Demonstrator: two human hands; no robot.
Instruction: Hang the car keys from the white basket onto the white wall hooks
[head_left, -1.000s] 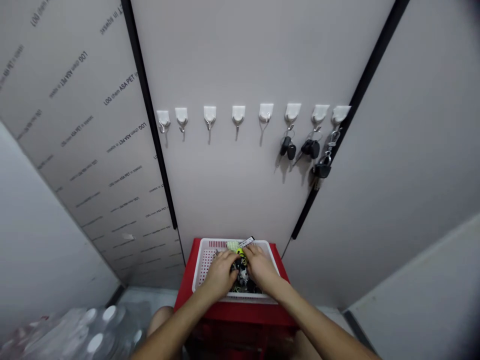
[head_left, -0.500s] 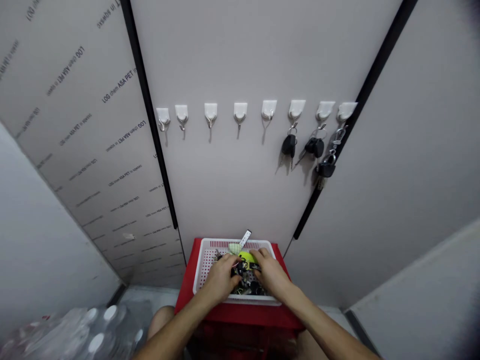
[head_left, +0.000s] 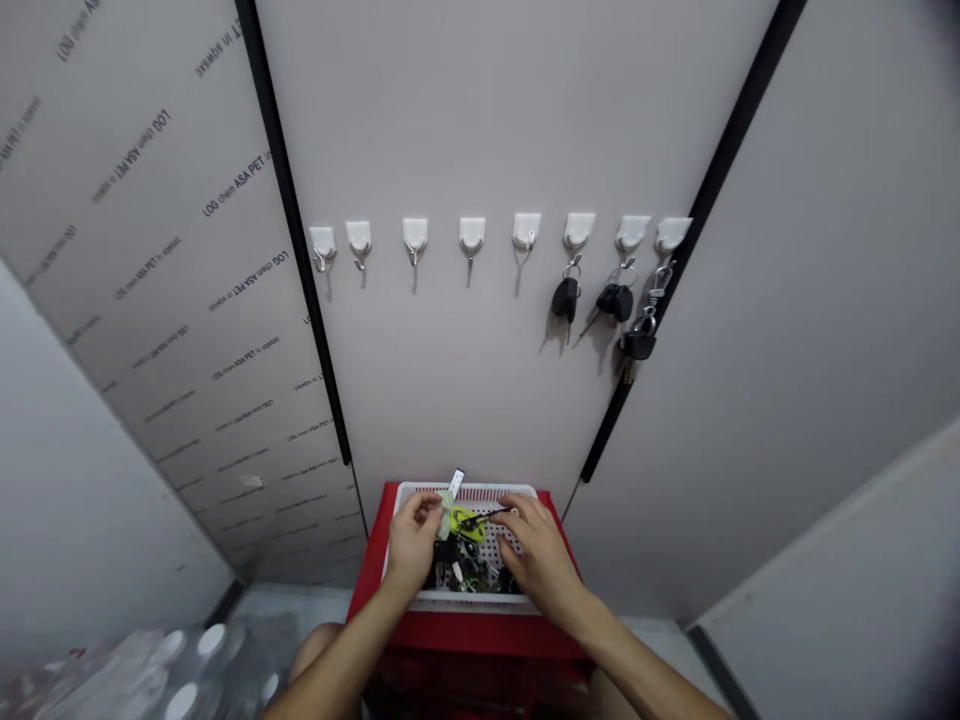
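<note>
My left hand (head_left: 411,540) is over the left side of a white plastic basket (head_left: 487,600), thumb and fingers pinched on a pale green soft tag (head_left: 445,517). A white strip with a dark end (head_left: 457,482) sticks up beside that tag. Between my hands is a bright yellow-green piece (head_left: 468,525). A thin black strap (head_left: 491,515) runs from it to the fingertips of my right hand (head_left: 536,545), which are closed on the strap's end. Below lie several keys and dark key fobs (head_left: 465,570), partly hidden and too small to separate.
The basket rests on a red stool (head_left: 480,630) against the panel. Several white hooks (head_left: 472,235) line the wall; the three at right carry keys: a black-headed key (head_left: 565,298), a key bunch (head_left: 615,302) and a clipped key (head_left: 639,345). Wrapped bottles (head_left: 187,670) stand lower left.
My left hand has moved left and onto the pale green tag. The yellow-green piece has shifted left, and the black strap now stretches out to my right hand. The view has shifted slightly.
</note>
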